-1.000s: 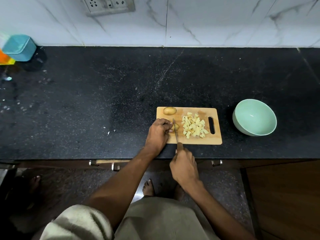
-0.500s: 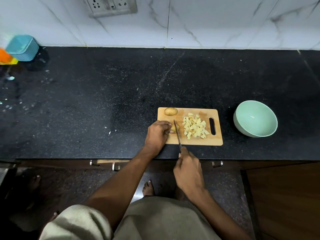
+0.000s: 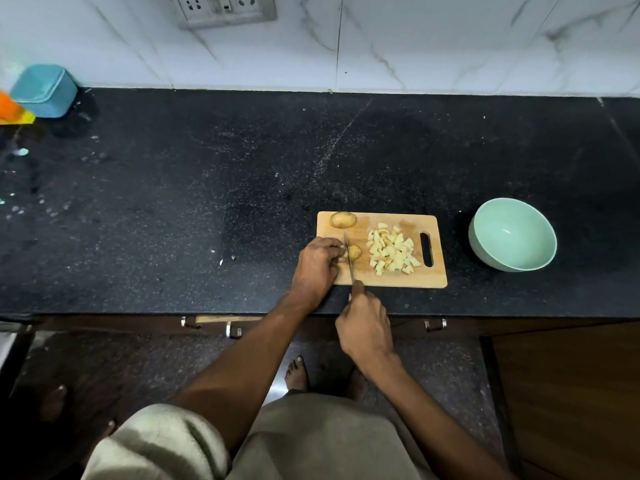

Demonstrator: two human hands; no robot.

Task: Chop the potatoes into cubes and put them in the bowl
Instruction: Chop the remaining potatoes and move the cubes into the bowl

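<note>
Potato pieces (image 3: 393,250) lie heaped in pale cubes right of centre on the wooden cutting board (image 3: 384,277), which sits on the black counter (image 3: 207,188) in the lower right-centre of the frame. The left hand (image 3: 316,266) comes in from the lower left, forearm stretched diagonally up from the sleeve, knuckles raised and fingers curled down onto a half potato (image 3: 354,252) at the board's left side, holding it in place. The right hand (image 3: 363,329) hangs just below the counter's front edge, wrist bent, fingers wrapped tight around the handle of a knife (image 3: 350,263); the blade runs up and slightly left across the board and meets the held potato right beside the left fingertips. A whole, unpeeled potato (image 3: 343,220) rests in the board's upper left corner, apart from both hands. The mint-green bowl (image 3: 512,233) stands on the counter to the right of the board, near its handle slot but not touching it. At the far upper left of the frame a blue container (image 3: 43,90) stands against the marble wall, and a socket plate (image 3: 227,8) is on the wall at the top centre.
</note>
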